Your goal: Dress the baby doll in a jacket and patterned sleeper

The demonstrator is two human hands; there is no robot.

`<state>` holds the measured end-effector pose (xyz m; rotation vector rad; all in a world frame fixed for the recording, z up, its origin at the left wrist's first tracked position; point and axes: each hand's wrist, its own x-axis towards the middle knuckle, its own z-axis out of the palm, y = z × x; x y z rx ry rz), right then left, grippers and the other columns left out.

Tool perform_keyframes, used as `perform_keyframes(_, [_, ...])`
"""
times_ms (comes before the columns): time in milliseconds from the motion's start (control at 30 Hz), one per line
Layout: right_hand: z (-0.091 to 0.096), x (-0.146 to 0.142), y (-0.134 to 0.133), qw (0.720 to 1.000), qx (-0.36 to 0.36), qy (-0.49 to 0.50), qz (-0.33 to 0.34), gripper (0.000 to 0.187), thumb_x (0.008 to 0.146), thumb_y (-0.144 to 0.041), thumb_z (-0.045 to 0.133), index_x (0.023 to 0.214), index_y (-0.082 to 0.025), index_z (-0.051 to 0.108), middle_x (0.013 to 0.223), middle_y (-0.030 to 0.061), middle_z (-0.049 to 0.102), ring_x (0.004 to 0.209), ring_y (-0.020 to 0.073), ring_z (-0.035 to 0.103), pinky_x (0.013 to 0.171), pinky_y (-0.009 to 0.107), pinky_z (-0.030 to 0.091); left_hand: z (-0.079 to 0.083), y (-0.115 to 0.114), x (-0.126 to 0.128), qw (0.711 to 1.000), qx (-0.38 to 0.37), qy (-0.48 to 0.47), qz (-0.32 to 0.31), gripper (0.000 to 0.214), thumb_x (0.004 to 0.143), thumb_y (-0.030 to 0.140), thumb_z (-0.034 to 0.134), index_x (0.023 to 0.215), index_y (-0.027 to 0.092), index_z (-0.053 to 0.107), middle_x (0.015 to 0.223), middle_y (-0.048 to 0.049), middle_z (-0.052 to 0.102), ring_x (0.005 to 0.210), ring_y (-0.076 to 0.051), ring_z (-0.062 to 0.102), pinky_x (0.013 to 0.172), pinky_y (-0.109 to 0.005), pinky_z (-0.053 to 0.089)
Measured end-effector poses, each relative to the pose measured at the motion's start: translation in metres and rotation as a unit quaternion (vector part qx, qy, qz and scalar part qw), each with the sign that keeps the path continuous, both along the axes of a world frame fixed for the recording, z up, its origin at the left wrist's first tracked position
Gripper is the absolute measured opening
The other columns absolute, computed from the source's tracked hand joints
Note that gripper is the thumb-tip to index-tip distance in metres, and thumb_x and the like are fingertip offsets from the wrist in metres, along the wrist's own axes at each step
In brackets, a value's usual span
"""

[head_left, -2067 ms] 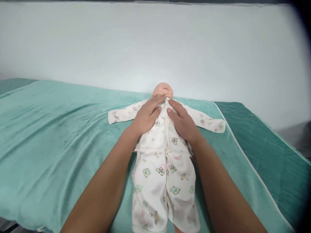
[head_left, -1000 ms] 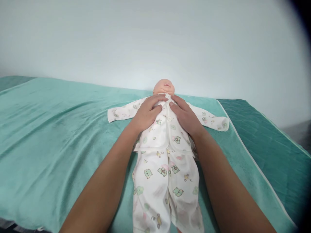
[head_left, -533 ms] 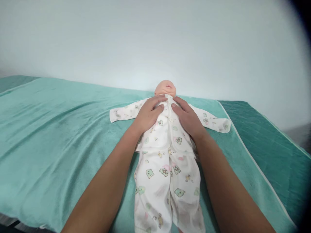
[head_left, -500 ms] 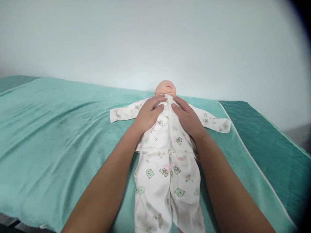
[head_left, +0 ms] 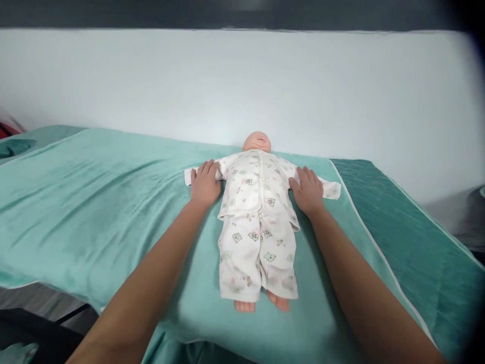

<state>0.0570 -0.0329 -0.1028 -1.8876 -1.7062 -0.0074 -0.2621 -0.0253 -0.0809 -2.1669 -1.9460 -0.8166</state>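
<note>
A baby doll [head_left: 256, 142] lies on its back on a teal towel [head_left: 94, 202], dressed in a white printed shirt [head_left: 253, 184] and matching trousers [head_left: 257, 258]. Its bare feet [head_left: 261, 304] stick out near the towel's front edge. My left hand [head_left: 204, 183] lies flat on the doll's left-side sleeve, fingers stretched out. Over on the other sleeve, my right hand [head_left: 308, 189] rests flat the same way. Neither hand holds anything.
A white wall [head_left: 242, 86] runs right behind the doll's head. A darker green quilted cover [head_left: 409, 232] shows to the right of the towel. The bed's front edge drops off at the lower left, with dark floor [head_left: 34, 328] below.
Both hands slid apart from the middle of the doll's chest out onto the sleeves. The view has pulled back, so the doll's feet and the bed's front edge now show.
</note>
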Motion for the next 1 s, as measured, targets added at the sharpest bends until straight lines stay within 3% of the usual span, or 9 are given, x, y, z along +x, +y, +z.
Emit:
perform_keyframes(100, [-0.004, 0.033, -0.025, 0.997, -0.049, -0.036, -0.037, 0.063, 0.096, -0.049, 0.037, 0.15, -0.015, 0.038, 0.157, 0.0155, 0.036, 0.144, 0.0332, 0.032, 0.116, 0.053, 0.025, -0.001, -0.014, -0.028, 0.997, -0.033, -0.006, 0.074, 0.062, 0.082, 0.015, 0.044, 0.144, 0.021, 0.045, 0.155, -0.0075, 0.042, 0.143, -0.028, 0.036, 0.118, -0.051, 0.026])
perform_keyframes(200, [-0.006, 0.059, -0.046, 0.992, -0.09, -0.061, -0.071, 0.065, 0.096, -0.05, 0.036, 0.148, -0.012, 0.039, 0.154, 0.0178, 0.039, 0.143, 0.0334, 0.034, 0.116, 0.052, 0.026, -0.002, -0.016, -0.047, 0.989, -0.06, -0.033, 0.131, 0.059, 0.086, 0.015, 0.04, 0.145, 0.013, 0.044, 0.147, -0.015, 0.051, 0.136, -0.03, 0.045, 0.112, -0.047, 0.036])
perform_keyframes(300, [-0.006, 0.068, -0.058, 0.988, -0.104, -0.075, -0.085, 0.064, 0.096, -0.051, 0.036, 0.147, -0.013, 0.041, 0.154, 0.0182, 0.039, 0.142, 0.0327, 0.037, 0.116, 0.05, 0.028, -0.002, -0.011, -0.058, 0.988, -0.077, -0.023, 0.133, 0.06, 0.087, 0.012, 0.037, 0.148, 0.011, 0.042, 0.145, -0.0171, 0.052, 0.136, -0.031, 0.046, 0.112, -0.047, 0.035])
perform_keyframes(533, [-0.003, 0.062, -0.06, 0.985, -0.121, -0.07, -0.102, 0.064, 0.096, -0.053, 0.034, 0.147, -0.015, 0.042, 0.156, 0.0163, 0.037, 0.142, 0.0335, 0.035, 0.116, 0.051, 0.027, 0.002, -0.007, -0.086, 0.986, -0.073, -0.009, 0.152, 0.063, 0.086, 0.006, 0.036, 0.145, 0.023, 0.048, 0.146, -0.0099, 0.053, 0.134, -0.03, 0.049, 0.108, -0.048, 0.039])
perform_keyframes(733, [-0.009, 0.065, -0.06, 0.992, -0.052, -0.043, -0.102, 0.06, 0.092, -0.046, 0.046, 0.141, -0.013, 0.049, 0.154, 0.0193, 0.038, 0.141, 0.0376, 0.035, 0.113, 0.056, 0.031, 0.0, -0.017, -0.081, 0.99, -0.052, -0.02, 0.13, 0.057, 0.084, 0.009, 0.042, 0.138, 0.019, 0.056, 0.148, -0.0125, 0.049, 0.136, -0.033, 0.045, 0.11, -0.052, 0.037])
perform_keyframes(900, [-0.009, 0.041, -0.086, 0.997, 0.071, 0.028, 0.007, 0.051, 0.088, -0.039, 0.055, 0.131, -0.013, 0.057, 0.147, 0.0187, 0.047, 0.139, 0.0306, 0.04, 0.115, 0.049, 0.033, -0.004, -0.046, -0.065, 0.996, 0.002, -0.025, 0.083, 0.053, 0.084, 0.014, 0.046, 0.136, 0.017, 0.055, 0.149, -0.012, 0.046, 0.137, -0.03, 0.042, 0.111, -0.045, 0.039])
perform_keyframes(1000, [-0.001, 0.012, -0.118, 0.986, 0.08, 0.089, 0.114, 0.047, 0.091, -0.043, 0.055, 0.132, -0.021, 0.055, 0.146, 0.0124, 0.049, 0.136, 0.0267, 0.044, 0.113, 0.047, 0.037, -0.006, -0.081, -0.044, 0.998, 0.011, -0.054, 0.007, 0.045, 0.088, 0.02, 0.046, 0.131, 0.019, 0.057, 0.143, -0.009, 0.052, 0.131, -0.026, 0.049, 0.109, -0.04, 0.042])
